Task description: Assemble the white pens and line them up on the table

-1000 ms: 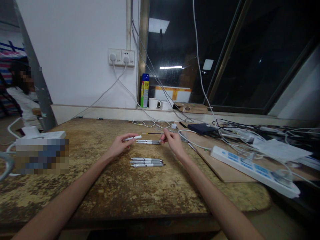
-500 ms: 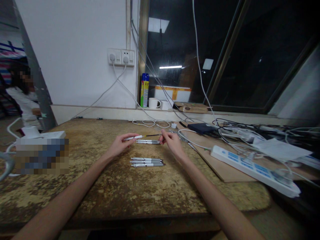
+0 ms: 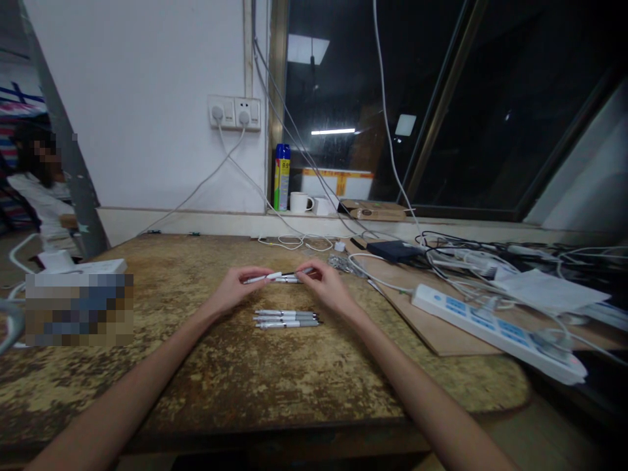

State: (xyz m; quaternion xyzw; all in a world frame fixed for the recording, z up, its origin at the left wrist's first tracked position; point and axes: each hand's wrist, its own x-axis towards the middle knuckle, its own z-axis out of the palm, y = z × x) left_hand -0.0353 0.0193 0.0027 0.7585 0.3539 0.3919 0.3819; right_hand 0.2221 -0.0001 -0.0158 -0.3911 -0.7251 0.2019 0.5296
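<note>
My left hand (image 3: 238,286) pinches a white pen barrel (image 3: 273,276) over the table. Close to its right, my right hand (image 3: 316,281) has its fingers closed on a grey pen part (image 3: 305,270), with a thin dark refill between the two parts. Behind and just below them, a white and grey pen (image 3: 287,280) lies on the table, partly hidden by my right fingers. Nearer to me, several white and grey pens (image 3: 287,319) lie side by side on the worn wooden table (image 3: 235,373).
A white power strip (image 3: 495,330) and a brown board (image 3: 441,333) lie at the right, with tangled cables behind. A small heap of clear parts (image 3: 343,264) is beyond my right hand. A person (image 3: 42,183) is at the far left.
My right hand has moved left, closer to my left hand. The grey pen part now shows in its fingers, and less of the dark refill is visible.
</note>
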